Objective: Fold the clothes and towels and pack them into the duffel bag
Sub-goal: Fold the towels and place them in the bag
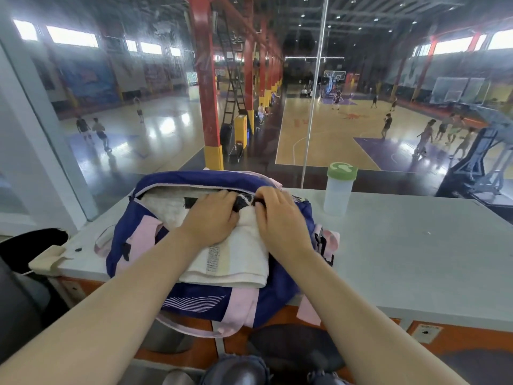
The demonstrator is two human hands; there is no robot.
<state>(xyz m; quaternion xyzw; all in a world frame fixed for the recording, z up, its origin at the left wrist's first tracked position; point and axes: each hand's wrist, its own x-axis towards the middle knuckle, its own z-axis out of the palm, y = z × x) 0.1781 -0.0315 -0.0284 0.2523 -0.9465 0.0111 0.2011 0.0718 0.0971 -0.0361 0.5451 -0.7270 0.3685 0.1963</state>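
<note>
The right hand (pixel 280 215) has its fingertips curled down, and its grip pinches a dark black-and-white piece of cloth (pixel 244 202) at the mouth of the bag. The left hand (pixel 212 215) lies beside it, palm down with the fingers spread flat, pressing on the same dark cloth and on the folded white towel (pixel 230 262) beneath; it grips nothing. The two hands sit close together, nearly touching across the dark cloth.

The white towel is folded into a thick rectangle with a grey patterned stripe across it. Its far end goes into the open zip mouth of the duffel bag (pixel 138 218), while its near end hangs out over the bag's front edge. More white fabric shows inside the opening to the left of the hands.

The duffel bag is navy blue with pale pink panels and straps. It lies on the pale grey tabletop (pixel 416 245), its near side overhanging the tabletop's front edge. To the right of the bag, apart from it, a translucent bottle with a green lid (pixel 339 190) stands upright near the far edge, by a glass wall that looks down on basketball courts.
</note>
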